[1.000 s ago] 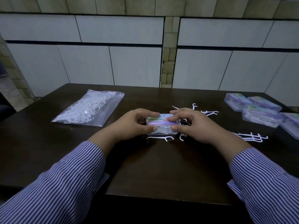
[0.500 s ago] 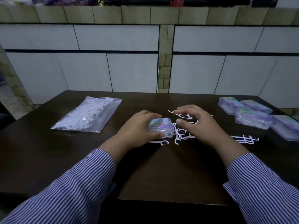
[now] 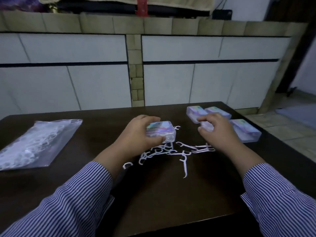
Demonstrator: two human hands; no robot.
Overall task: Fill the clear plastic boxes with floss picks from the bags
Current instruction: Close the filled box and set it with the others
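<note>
Mid-table, left hand (image 3: 138, 134) gripping closed box (image 3: 162, 132); right hand (image 3: 215, 130) loosely curled, empty.

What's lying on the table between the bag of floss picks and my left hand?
Head view: nothing; bare dark table separates the bag from the left hand.

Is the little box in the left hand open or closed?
Closed: the box shows its lid flat on top.

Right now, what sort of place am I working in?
Probably a home or small workshop rather than a factory: a dark wooden table stands against a tiled counter with white panels under it, and a tiled floor shows at the right.
</note>
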